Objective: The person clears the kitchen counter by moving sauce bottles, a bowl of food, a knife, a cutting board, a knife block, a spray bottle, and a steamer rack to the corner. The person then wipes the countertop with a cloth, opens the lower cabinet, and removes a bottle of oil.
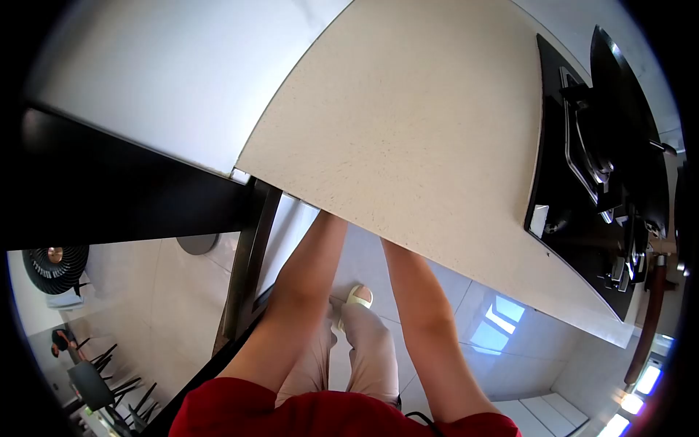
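Observation:
Both of my arms reach forward and down under the front edge of a beige speckled countertop (408,131). My left forearm (309,269) passes beneath it beside a dark upright post (251,262). A short way to the right, my right forearm (415,284) goes under the same edge. The countertop hides my left hand and my right hand, so what they touch or hold cannot be seen.
A black gas stove (575,233) is set into the counter at the right, with a large dark pan (626,124) on it. A white surface (175,80) adjoins the counter at the left. A black fan (55,256) stands at the far left.

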`<state>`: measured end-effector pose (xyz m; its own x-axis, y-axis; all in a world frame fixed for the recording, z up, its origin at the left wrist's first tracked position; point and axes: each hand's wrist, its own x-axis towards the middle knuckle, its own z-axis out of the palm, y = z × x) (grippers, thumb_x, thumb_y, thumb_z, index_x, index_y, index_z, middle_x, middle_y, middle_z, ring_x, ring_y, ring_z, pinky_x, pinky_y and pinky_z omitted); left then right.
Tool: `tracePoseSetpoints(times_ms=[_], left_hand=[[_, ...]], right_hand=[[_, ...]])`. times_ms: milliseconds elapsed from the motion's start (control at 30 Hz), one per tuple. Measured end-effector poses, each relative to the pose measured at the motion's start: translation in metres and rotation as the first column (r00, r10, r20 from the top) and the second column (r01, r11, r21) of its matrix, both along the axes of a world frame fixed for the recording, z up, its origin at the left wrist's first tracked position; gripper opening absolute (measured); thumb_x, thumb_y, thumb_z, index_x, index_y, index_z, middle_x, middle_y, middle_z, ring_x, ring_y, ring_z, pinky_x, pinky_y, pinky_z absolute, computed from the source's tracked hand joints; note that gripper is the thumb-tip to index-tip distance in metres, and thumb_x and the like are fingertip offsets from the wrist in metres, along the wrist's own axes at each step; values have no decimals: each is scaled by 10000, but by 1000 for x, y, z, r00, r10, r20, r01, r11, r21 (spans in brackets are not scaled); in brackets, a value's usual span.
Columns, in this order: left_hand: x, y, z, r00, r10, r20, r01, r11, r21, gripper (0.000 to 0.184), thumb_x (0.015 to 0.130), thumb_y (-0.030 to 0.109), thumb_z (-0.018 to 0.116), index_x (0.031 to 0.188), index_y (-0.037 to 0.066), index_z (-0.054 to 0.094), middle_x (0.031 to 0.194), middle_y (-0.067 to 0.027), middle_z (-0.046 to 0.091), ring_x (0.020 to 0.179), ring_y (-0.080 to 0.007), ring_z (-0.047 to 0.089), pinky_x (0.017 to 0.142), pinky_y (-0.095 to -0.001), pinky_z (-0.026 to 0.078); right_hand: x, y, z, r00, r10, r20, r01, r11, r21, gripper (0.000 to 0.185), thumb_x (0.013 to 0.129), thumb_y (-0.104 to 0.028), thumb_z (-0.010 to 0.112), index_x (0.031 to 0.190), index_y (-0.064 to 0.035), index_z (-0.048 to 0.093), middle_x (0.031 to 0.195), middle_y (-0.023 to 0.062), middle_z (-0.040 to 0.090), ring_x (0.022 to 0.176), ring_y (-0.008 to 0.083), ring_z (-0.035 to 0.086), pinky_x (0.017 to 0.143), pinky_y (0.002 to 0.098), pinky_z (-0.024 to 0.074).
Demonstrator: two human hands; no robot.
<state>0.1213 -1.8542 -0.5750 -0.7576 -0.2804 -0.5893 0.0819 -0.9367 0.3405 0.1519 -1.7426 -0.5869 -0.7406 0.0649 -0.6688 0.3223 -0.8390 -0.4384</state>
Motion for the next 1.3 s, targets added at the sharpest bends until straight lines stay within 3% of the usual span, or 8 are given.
tracePoseSetpoints(times_ms=[400, 600, 633, 767, 900, 967, 1100, 1300], left_hand=[[17, -3, 17, 999, -31, 40, 31, 999, 13, 164, 883, 221, 567, 1007, 113, 560, 895, 5, 616, 802, -120, 589, 694, -270, 494], [87, 6, 24, 961, -130, 243, 130, 991, 15, 155, 885, 219, 565, 993, 109, 561, 868, 5, 615, 772, -118, 589, 674, -269, 494], [98, 6, 19, 939, -162, 304, 163, 986, 23, 120, 889, 210, 559, 940, 102, 555, 783, 8, 581, 692, -117, 557, 620, -270, 475], [148, 0, 29, 886, -231, 403, 233, 971, 46, 130, 896, 183, 548, 800, 100, 522, 612, 16, 467, 541, -114, 452, 509, -273, 414], [229, -15, 56, 859, -317, 402, 294, 948, 118, 134, 897, 176, 545, 788, 105, 515, 610, 8, 480, 552, -120, 471, 518, -285, 428], [274, -20, 67, 833, -384, 399, 350, 923, 158, 149, 900, 187, 541, 779, 108, 502, 611, 8, 481, 552, -121, 474, 530, -290, 434], [321, -9, 171, 717, -492, 494, 464, 866, 189, 152, 906, 189, 529, 780, 110, 500, 615, 8, 474, 552, -124, 462, 554, -288, 426], [406, 3, 212, 559, -724, 404, 684, 678, 269, 210, 932, 201, 481, 758, 83, 484, 628, -24, 455, 582, -141, 429, 600, -286, 395]], right_hand=[[-1, -26, -13, 990, -112, 90, 114, 993, -16, 150, 848, -73, 561, 991, -39, 534, 917, 73, 574, 789, 161, 570, 674, 264, 520], [57, -27, -20, 952, -151, 266, 153, 988, 10, 117, 845, -38, 556, 957, -12, 540, 878, 87, 575, 746, 164, 574, 648, 253, 524], [72, -21, -15, 945, -127, 301, 133, 991, 2, 111, 844, -32, 556, 951, -7, 542, 871, 89, 576, 739, 165, 575, 643, 251, 524], [130, -6, 33, 892, 19, 452, 8, 998, -56, 31, 831, 29, 541, 861, 28, 543, 779, 97, 570, 640, 164, 564, 556, 235, 515], [206, -8, 88, 816, 52, 575, -38, 999, -37, 65, 817, 33, 558, 864, -11, 551, 794, 63, 576, 656, 155, 572, 580, 232, 510], [249, -5, 119, 836, 47, 546, 10, 995, -99, 87, 833, 35, 532, 910, -6, 535, 808, 76, 575, 665, 166, 577, 599, 258, 518], [326, 1, 170, 844, 44, 534, 17, 994, -109, 97, 853, 30, 500, 945, 5, 516, 808, 84, 570, 676, 174, 572, 610, 279, 518], [456, 10, 208, 918, -142, 369, 240, 941, -237, 50, 868, 43, 450, 890, 9, 479, 804, 76, 541, 698, 166, 554, 658, 263, 506]])
